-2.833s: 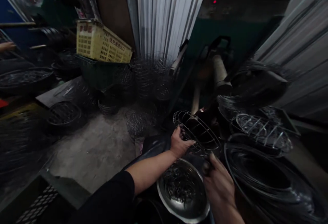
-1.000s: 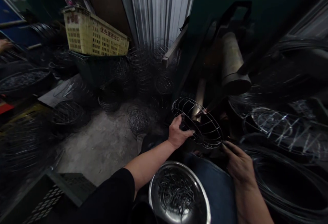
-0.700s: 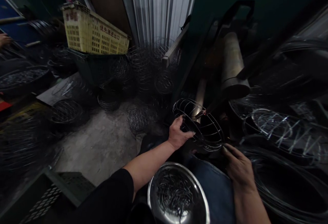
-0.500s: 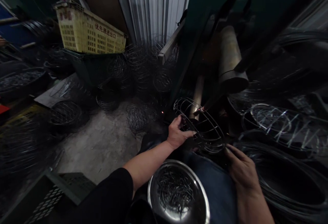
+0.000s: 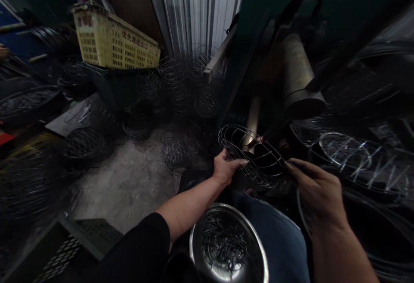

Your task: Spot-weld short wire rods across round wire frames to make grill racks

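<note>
A round wire basket hangs tilted between my hands, its rim at the electrodes of a welding machine. My left hand grips its near left side, thumb laid along the wires. On the right, my right hand pinches the rim between thumb and fingers; whether it also holds a small wire piece I cannot tell. The lower electrode bar shows through the basket, and the upper arm's tip touches or nearly touches the rim. A steel bowl of short bent wire pieces rests at my lap.
Finished-looking wire baskets lie on the floor ahead. A yellow crate sits atop a dark bin. Wire coils and frames crowd the right side, and a green crate stands at lower left. Part of another person's hand shows at the far left.
My right hand has moved up and outward to the right along the rim. The basket has tilted or turned slightly, with my left hand still on it. A small spark on the floor is gone.
</note>
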### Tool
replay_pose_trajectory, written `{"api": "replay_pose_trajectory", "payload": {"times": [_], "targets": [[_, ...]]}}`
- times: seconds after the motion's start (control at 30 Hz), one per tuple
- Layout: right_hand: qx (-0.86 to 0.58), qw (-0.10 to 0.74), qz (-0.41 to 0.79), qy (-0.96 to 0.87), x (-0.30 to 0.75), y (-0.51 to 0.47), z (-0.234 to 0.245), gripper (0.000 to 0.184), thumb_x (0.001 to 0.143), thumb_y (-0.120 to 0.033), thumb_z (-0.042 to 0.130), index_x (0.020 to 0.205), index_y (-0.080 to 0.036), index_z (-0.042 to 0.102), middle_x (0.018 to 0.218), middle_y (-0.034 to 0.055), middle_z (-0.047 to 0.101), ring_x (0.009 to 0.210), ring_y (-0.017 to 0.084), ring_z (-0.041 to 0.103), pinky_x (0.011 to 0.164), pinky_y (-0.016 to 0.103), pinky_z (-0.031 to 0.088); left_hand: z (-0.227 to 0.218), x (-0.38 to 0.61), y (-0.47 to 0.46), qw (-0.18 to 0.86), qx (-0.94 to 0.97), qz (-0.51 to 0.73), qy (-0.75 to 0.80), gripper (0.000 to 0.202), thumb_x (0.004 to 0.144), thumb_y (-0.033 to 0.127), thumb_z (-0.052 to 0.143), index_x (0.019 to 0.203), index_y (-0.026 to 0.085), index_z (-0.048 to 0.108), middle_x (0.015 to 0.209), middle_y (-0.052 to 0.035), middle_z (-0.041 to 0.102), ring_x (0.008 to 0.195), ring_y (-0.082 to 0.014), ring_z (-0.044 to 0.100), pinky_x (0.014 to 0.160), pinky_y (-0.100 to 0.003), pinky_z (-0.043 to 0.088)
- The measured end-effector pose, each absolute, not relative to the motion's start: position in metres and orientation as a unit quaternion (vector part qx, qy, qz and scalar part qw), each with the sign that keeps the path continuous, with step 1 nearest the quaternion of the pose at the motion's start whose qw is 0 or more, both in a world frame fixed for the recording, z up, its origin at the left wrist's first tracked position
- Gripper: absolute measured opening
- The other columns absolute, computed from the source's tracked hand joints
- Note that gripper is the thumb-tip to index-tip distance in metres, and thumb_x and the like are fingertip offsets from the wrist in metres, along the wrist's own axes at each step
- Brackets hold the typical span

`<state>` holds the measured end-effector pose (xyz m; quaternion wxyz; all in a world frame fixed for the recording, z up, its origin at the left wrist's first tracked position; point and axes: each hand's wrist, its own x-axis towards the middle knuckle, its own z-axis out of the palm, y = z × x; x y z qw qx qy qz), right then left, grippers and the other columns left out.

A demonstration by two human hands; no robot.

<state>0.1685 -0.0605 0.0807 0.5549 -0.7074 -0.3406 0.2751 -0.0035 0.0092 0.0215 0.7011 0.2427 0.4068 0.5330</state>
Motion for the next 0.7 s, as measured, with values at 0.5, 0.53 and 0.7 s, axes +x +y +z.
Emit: {"api": "replay_pose_trajectory", "payload": {"times": [0.5, 0.53, 0.7], "targets": [[-0.698, 0.564, 0.274, -0.345, 0.161, -0.061, 0.091, 0.043, 0.047, -0.053, 0.091, 0.076, -0.022, 0.079, 0.072, 0.0032, 0.074, 0.061, 0.018, 0.065, 0.056, 0.03, 0.055, 0.02, -0.006, 0.011, 0.723, 0.22, 0.515, 0.406, 0.054, 0.039, 0.016, 0.089, 0.089, 0.015, 0.068, 0.082, -0.001, 0.069, 0.072, -0.0144, 0.062, 0.075, -0.031, 0.052], [-0.699, 0.563, 0.266, -0.352, 0.161, -0.059, 0.092, 0.044, 0.048, -0.054, 0.091, 0.077, -0.023, 0.08, 0.076, 0.0038, 0.076, 0.065, 0.02, 0.068, 0.06, 0.031, 0.057, 0.021, -0.005, 0.011, 0.728, 0.209, 0.513, 0.404, 0.055, 0.039, 0.016, 0.089, 0.091, 0.015, 0.068, 0.083, -0.0008, 0.069, 0.072, -0.0141, 0.062, 0.074, -0.031, 0.051], [-0.694, 0.542, 0.255, -0.399, 0.164, -0.04, 0.099, 0.043, 0.051, -0.056, 0.09, 0.079, -0.024, 0.08, 0.081, 0.0043, 0.077, 0.076, 0.023, 0.071, 0.074, 0.035, 0.06, 0.024, -0.004, 0.014, 0.728, 0.186, 0.517, 0.41, 0.047, 0.042, 0.018, 0.086, 0.083, 0.017, 0.064, 0.074, 0.0021, 0.065, 0.067, -0.0114, 0.059, 0.068, -0.027, 0.047]]}}
